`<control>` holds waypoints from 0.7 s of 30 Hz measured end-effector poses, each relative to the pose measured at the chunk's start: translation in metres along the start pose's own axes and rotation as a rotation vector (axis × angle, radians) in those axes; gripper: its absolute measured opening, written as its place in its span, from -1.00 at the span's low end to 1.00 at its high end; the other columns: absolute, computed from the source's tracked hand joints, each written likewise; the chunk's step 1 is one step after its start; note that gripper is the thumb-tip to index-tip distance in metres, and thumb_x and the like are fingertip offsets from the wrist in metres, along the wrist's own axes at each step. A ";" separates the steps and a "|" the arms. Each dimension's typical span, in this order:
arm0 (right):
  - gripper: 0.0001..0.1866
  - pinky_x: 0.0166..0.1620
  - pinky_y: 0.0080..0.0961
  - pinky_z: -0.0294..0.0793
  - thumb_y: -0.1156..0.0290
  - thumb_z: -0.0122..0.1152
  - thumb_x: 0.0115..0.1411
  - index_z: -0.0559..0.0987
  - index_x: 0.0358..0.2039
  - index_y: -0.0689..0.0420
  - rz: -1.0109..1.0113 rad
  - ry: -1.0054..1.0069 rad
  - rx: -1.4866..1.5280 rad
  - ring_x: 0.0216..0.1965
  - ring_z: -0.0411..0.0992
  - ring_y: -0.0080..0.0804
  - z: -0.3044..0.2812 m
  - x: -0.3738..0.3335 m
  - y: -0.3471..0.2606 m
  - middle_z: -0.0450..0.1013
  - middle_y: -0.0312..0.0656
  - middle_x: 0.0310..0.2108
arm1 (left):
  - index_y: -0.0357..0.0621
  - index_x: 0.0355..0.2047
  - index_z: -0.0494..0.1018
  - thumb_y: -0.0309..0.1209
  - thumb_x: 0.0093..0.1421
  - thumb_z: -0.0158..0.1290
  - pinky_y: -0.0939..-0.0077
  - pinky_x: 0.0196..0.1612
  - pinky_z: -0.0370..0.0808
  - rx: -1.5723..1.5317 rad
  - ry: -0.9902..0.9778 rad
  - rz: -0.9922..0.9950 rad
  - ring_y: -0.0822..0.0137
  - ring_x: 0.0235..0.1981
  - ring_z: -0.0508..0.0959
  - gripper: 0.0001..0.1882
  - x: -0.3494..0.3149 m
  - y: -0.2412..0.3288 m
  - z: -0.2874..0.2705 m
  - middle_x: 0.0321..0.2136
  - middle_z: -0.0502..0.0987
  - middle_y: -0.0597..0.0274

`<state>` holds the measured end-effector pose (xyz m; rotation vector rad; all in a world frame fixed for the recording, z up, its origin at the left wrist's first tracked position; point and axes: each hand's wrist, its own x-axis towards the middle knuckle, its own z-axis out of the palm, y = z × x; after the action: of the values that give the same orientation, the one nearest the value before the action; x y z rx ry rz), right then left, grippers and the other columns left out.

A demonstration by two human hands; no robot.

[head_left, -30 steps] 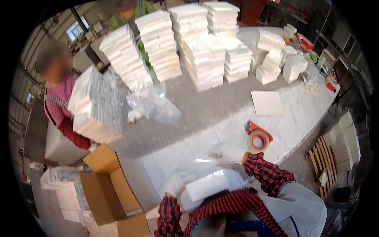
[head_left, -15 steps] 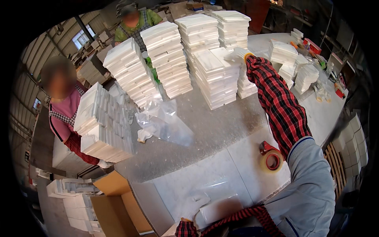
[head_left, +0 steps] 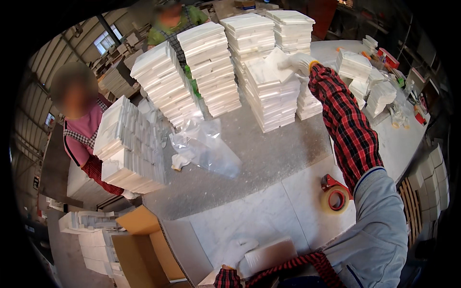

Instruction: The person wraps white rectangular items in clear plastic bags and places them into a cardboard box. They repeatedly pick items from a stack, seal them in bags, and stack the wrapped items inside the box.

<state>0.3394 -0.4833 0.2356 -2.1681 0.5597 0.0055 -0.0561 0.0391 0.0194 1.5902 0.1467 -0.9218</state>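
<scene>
My right hand (head_left: pixel 296 64), in a white glove, is stretched far forward and closed on the edge of a white marble tile (head_left: pixel 276 61). That tile lies askew and slightly tilted on top of a tall tile stack (head_left: pixel 271 103). Low in the picture, my left hand (head_left: pixel 237 250), gloved too, curls around the left end of a glossy white slab (head_left: pixel 271 255) that seems covered in clear plastic. Its thumb side is partly hidden. An open cardboard box (head_left: pixel 139 252) stands just left of that hand.
A red tape dispenser (head_left: pixel 335 194) lies near my right forearm. Crumpled clear plastic bags (head_left: pixel 206 146) sit mid-table. More tile stacks (head_left: pixel 209 72) line the far side. A person in pink (head_left: pixel 79 137) stands at the left stack (head_left: pixel 127 149); another in green (head_left: pixel 175 29) stands behind.
The top tile has turned and shifted out of line with its stack, in my right hand. My left hand stays by the slab. The whole view has shifted slightly.
</scene>
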 end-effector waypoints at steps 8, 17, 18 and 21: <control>-0.34 0.18 -0.20 0.50 0.00 0.35 0.32 0.52 0.25 0.23 -0.213 0.082 0.944 0.12 0.52 -0.12 0.022 -0.079 0.071 0.59 -0.01 0.07 | -0.25 -0.16 0.74 -0.28 0.22 0.34 0.50 -0.06 0.55 0.383 0.052 -0.054 0.43 -0.19 0.66 -0.71 -0.014 0.038 0.004 -0.20 0.74 0.25; -0.34 -0.39 -0.52 0.32 0.12 -0.03 0.53 0.15 0.48 0.21 -0.243 -1.005 2.027 -0.53 0.33 -0.59 0.114 -0.378 0.120 0.29 -0.35 -0.45 | -0.27 -0.16 0.72 -0.35 0.25 0.25 0.49 -0.03 0.55 0.107 -0.065 0.223 0.38 -0.17 0.66 -0.74 0.018 -0.018 -0.016 -0.21 0.74 0.17; -0.33 -0.38 -0.51 0.32 0.11 -0.05 0.53 0.13 0.49 0.20 -0.246 -1.120 2.075 -0.54 0.32 -0.60 0.129 -0.403 0.121 0.26 -0.35 -0.46 | -0.28 -0.15 0.72 -0.35 0.24 0.26 0.50 -0.04 0.55 0.022 -0.044 0.123 0.38 -0.18 0.67 -0.74 0.031 -0.030 -0.017 -0.22 0.75 0.17; -0.33 -0.41 -0.50 0.30 0.09 -0.09 0.54 0.12 0.49 0.21 -0.192 -1.363 2.144 -0.59 0.28 -0.58 0.160 -0.448 0.143 0.27 -0.33 -0.46 | -0.38 -0.10 0.65 -0.51 0.24 0.27 0.42 -0.06 0.63 -0.040 -0.052 0.147 0.30 -0.16 0.69 -0.75 0.026 -0.015 -0.011 -0.22 0.72 0.08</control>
<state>-0.0885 -0.2612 0.1176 0.1653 -0.4454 0.4768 -0.0425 0.0423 -0.0089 1.5173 0.0110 -0.8397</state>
